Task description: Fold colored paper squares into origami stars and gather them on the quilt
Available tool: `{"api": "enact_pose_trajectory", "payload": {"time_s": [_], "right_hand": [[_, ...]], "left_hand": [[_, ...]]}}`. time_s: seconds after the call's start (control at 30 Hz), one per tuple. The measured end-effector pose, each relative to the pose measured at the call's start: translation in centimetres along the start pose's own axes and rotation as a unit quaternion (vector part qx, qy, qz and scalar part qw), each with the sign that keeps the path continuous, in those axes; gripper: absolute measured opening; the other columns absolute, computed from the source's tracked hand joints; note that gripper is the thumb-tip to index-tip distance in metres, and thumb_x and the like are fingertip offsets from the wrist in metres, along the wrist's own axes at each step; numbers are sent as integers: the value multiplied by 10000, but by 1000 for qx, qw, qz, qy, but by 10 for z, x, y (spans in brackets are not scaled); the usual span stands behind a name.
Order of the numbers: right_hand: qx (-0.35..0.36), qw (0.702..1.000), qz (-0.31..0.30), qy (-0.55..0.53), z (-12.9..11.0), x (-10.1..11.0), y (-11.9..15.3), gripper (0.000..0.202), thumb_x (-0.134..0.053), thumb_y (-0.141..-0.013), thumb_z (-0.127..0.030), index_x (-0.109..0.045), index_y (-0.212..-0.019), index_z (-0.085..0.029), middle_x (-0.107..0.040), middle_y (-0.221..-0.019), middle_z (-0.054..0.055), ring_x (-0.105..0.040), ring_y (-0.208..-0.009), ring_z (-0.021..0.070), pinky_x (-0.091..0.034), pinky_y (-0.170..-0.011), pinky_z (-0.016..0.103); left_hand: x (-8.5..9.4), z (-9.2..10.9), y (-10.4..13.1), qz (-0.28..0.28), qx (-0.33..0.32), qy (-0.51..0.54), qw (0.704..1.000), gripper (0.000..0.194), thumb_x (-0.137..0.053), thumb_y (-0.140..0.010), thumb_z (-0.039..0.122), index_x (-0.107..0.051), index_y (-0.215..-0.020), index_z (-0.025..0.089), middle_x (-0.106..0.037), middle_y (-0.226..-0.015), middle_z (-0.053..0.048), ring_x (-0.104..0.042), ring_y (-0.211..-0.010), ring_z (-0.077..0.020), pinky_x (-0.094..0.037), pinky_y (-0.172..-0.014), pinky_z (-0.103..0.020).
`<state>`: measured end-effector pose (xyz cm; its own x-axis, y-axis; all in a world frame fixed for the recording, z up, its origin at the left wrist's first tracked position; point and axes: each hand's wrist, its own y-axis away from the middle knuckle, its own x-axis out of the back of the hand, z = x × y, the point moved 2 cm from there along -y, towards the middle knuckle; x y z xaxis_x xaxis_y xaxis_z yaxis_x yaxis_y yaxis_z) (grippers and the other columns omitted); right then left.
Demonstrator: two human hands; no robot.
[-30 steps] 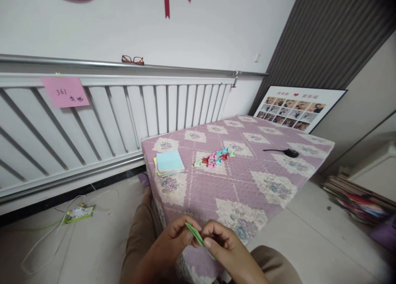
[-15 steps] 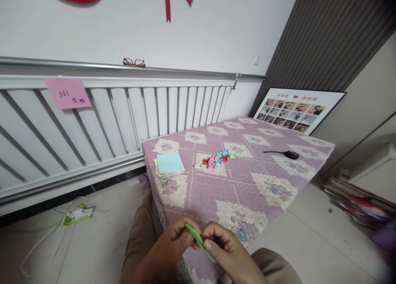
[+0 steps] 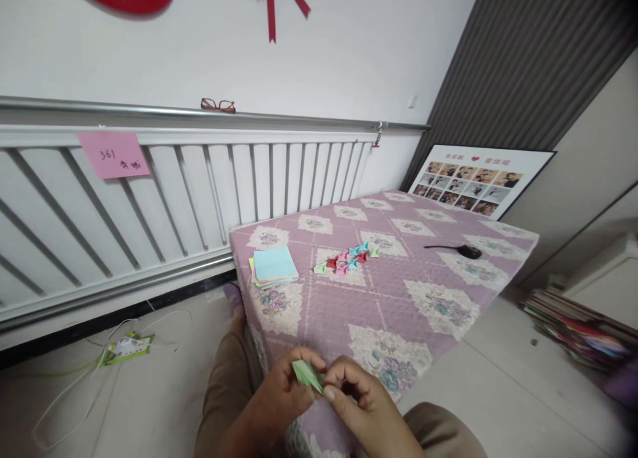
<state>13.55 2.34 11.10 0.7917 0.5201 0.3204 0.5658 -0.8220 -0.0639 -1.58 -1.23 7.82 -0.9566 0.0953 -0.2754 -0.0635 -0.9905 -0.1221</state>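
Observation:
A folded piece of green paper (image 3: 308,375) is pinched between my two hands over the table's near edge. My left hand (image 3: 288,390) grips its left side with thumb and fingers. At the paper's lower right corner, my right hand (image 3: 355,398) closes thumb against forefinger. Farther up the table lie several small folded paper pieces (image 3: 343,261) in pink, red, blue and green, set close together. To their left rests a stack of square paper sheets (image 3: 275,265), light blue on top with yellow and other colours beneath.
A purple patterned cloth (image 3: 333,318) covers the table. A black spoon-like object (image 3: 468,251) lies at its right. Along the wall runs a white radiator (image 3: 294,175) with a pink note (image 3: 113,155); glasses (image 3: 218,105) rest on the pipe. A power strip (image 3: 127,348) sits on the floor.
The green paper has turned from a thin edge-on strip to show a wider folded face. Both hands stay nearly in place, still holding it. The view has tilted slightly.

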Motion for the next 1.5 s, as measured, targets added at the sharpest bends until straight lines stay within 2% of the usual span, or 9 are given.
{"api": "enact_pose_trajectory", "payload": {"time_s": [0.17, 0.4, 0.8, 1.2, 1.37, 1.5], "right_hand": [[46, 997, 31, 56, -5, -4, -1, 162, -547, -808, -285, -505, -676, -201, -503, -710, -13, -498, -692, 144, -383, -650, 250], [50, 994, 26, 93, -6, -6, 0, 164, -518, -829, -270, -486, -680, -207, -518, -735, -6, -513, -723, 149, -396, -675, 257], [33, 995, 33, 87, -1, -4, -2, 187, -520, -835, -291, -485, -672, -207, -506, -716, -10, -507, -712, 151, -392, -664, 264], [44, 991, 51, 118, -3, -2, 0, 185, -510, -853, -279, -508, -683, -205, -511, -699, -14, -523, -693, 147, -406, -644, 260], [105, 972, 78, 197, -7, -2, 4, 155, -477, -893, -243, -543, -755, -212, -562, -754, 11, -552, -719, 152, -424, -649, 260], [173, 932, 104, 302, -7, -5, 7, 108, -467, -907, -219, -564, -859, -223, -589, -799, 27, -568, -747, 173, -435, -663, 281]], "left_hand": [[1, 4, 0, 14, 6, -41, 999, 223, -638, -719, 237, -594, -933, 190, -531, -808, 12, -462, -738, -131, -373, -683, -228], [0, 3, 1, 29, 22, -66, 997, 270, -546, -667, 133, -587, -928, 189, -523, -799, 15, -469, -755, -135, -373, -706, -236], [3, 2, 0, 19, 21, -76, 997, 258, -618, -724, 307, -582, -946, 181, -509, -793, 6, -455, -749, -147, -373, -687, -246], [3, 1, 1, 16, 24, -79, 996, 252, -592, -725, 266, -581, -961, 178, -526, -817, 3, -465, -752, -145, -379, -696, -251], [1, 2, 2, 27, 34, -79, 996, 260, -574, -698, 224, -579, -954, 178, -554, -839, -7, -488, -780, -159, -394, -722, -265], [1, -1, 2, 45, 49, -97, 993, 281, -556, -698, 198, -585, -977, 183, -565, -825, -7, -503, -802, -168, -402, -745, -270]]}}
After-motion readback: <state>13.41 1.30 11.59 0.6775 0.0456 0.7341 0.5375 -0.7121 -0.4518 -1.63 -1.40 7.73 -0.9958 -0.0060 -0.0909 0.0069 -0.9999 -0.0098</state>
